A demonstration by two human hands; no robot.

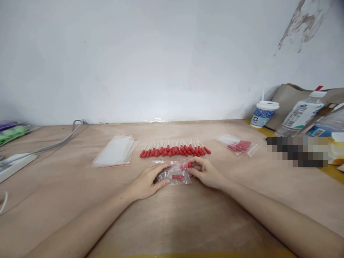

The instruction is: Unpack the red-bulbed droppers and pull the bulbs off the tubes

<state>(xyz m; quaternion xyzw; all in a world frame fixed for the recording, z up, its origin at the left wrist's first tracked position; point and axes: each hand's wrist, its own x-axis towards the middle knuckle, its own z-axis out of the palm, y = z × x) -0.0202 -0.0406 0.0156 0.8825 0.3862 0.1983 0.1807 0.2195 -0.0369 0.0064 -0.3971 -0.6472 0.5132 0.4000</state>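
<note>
One transparent plastic bag of red-headed white sticks is set aside; a long row of sticks is left. A second clear bag is steadied by the left hand, fingers spread; a red stick head is pinched by the right hand. Print on the blue paper cup and clear plastic bottle cannot reliably be read.
</note>
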